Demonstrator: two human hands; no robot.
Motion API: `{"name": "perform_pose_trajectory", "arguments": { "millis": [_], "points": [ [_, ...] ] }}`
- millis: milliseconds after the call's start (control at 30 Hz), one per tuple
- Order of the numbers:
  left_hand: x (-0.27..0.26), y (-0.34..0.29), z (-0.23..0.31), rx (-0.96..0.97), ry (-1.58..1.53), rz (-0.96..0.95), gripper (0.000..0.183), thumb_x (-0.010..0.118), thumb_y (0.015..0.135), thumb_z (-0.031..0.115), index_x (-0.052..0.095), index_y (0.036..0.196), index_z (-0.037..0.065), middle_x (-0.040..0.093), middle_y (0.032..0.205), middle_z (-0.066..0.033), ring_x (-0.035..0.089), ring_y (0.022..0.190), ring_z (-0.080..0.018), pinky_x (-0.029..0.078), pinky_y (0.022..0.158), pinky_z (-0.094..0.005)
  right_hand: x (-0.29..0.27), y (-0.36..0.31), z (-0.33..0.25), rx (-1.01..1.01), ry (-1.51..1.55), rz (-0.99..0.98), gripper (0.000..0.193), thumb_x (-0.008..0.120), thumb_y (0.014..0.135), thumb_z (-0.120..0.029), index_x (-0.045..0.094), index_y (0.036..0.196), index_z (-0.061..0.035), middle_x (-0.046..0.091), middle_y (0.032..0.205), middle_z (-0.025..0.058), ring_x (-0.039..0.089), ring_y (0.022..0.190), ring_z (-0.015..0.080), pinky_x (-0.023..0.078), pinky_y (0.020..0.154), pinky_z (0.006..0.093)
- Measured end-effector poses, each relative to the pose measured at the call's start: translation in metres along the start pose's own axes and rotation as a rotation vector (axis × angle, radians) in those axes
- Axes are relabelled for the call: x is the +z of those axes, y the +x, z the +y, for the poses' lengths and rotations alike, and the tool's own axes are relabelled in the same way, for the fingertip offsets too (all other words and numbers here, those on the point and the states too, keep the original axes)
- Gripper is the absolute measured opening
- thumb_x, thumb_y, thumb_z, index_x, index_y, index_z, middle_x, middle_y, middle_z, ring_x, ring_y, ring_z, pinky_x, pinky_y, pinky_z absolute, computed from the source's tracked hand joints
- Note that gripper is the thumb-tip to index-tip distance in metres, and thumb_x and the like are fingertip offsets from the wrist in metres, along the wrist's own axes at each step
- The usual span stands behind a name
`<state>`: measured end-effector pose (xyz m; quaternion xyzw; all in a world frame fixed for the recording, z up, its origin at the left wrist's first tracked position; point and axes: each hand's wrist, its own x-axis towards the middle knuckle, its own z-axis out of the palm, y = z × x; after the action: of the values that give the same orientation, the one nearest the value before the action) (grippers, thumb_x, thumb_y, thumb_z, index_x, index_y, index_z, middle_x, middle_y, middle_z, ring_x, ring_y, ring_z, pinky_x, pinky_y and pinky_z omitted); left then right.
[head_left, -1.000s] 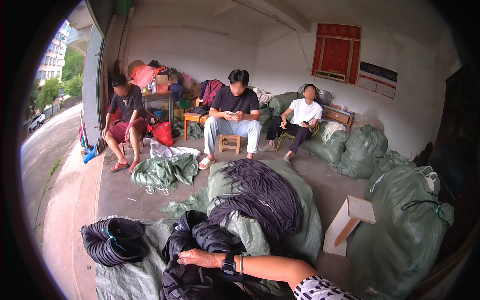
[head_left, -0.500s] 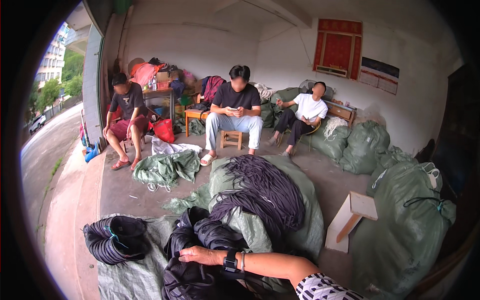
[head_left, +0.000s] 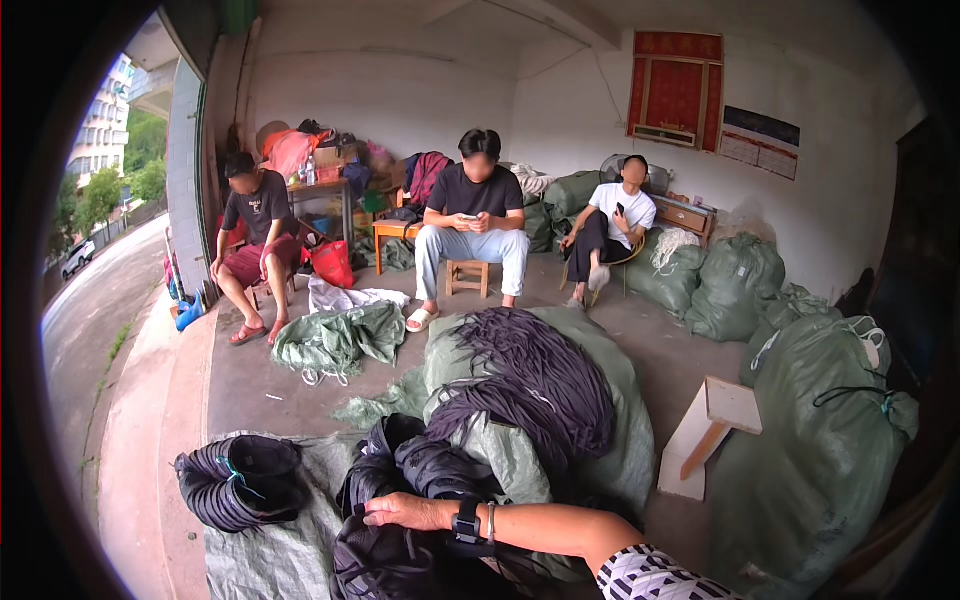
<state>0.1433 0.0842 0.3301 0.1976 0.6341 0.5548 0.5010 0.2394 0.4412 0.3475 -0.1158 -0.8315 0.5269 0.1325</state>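
Observation:
My right hand (head_left: 408, 512) reaches in from the lower right, with a dark watch-like band (head_left: 466, 522) and a bracelet on the wrist. Its fingers are closed over the upper edge of a black fabric piece (head_left: 385, 560) at the bottom. The fingertips are partly hidden in the dark folds. Just beyond the hand lie more dark folded pieces (head_left: 440, 468). To the left sits a bundle of stacked black pieces (head_left: 235, 485), tied with turquoise string, on a grey-green sheet (head_left: 265, 560). My left hand does not show.
Beyond is a heap of dark purple strips (head_left: 540, 390) on a green woven sack (head_left: 630, 440). A wooden stool (head_left: 705, 435) lies tipped at right, beside a large full sack (head_left: 825, 460). Three people sit farther back. A crumpled green sack (head_left: 340, 340) lies on the floor (head_left: 250, 375).
The view has shifted slightly. My right hand keeps its hold on the black fabric. The person in white has lowered one arm, now holds up a phone, and has a leg raised.

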Motion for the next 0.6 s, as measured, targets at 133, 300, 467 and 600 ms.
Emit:
{"name": "perform_pose_trajectory", "arguments": {
  "millis": [133, 300, 467, 600],
  "points": [
    [-0.007, 0.001, 0.009, 0.015, 0.091, -0.005, 0.017, 0.058, 0.089, 0.018, 0.049, 0.078, 0.009, 0.047, 0.053, 0.0023, 0.042, 0.042, -0.0075, 0.035, 0.04, -0.0206, -0.002, 0.001, -0.002, -0.015, 0.005, 0.005, 0.049, 0.051, 0.092, -0.036, 0.051, 0.116, 0.0067, 0.06, 0.109, 0.0175, 0.055, 0.105, 0.0234, 0.04, 0.093, 0.0306],
    [-0.016, 0.011, 0.046, 0.365, 0.194, 0.188, 0.032, 0.061, 0.086, 0.014, 0.046, 0.113, 0.004, 0.054, 0.106, -0.0112, 0.053, 0.093, -0.0177, 0.045, 0.079, -0.0307, 0.002, 0.002, -0.008, 0.062, 0.004, -0.033, 0.046, 0.053, 0.092, -0.032, 0.05, 0.12, 0.0038, 0.06, 0.111, 0.0126, 0.054, 0.105, 0.0179, 0.039, 0.093, 0.0285],
    [0.014, 0.007, 0.067, 0.299, 0.37, 0.038, 0.066, 0.065, 0.082, 0.013, 0.032, 0.137, 0.002, 0.037, 0.135, -0.0177, 0.035, 0.126, -0.0273, 0.029, 0.103, -0.0386, 0.009, -0.002, -0.019, 0.01, 0.013, -0.04, 0.049, 0.055, 0.09, -0.033, 0.048, 0.122, 0.0028, 0.06, 0.111, 0.0137, 0.054, 0.105, 0.0194, 0.039, 0.092, 0.0291],
    [0.029, 0.011, 0.068, 0.482, 0.436, 0.059, 0.071, 0.066, 0.078, 0.012, 0.029, 0.137, -0.002, 0.034, 0.137, -0.0215, 0.032, 0.128, -0.0313, 0.024, 0.107, -0.0393, 0.01, -0.005, -0.025, 0.058, -0.061, -0.094, 0.055, 0.057, 0.088, -0.037, 0.045, 0.125, 0.003, 0.057, 0.116, 0.0167, 0.053, 0.11, 0.0234, 0.039, 0.094, 0.0308]
  ]
}}
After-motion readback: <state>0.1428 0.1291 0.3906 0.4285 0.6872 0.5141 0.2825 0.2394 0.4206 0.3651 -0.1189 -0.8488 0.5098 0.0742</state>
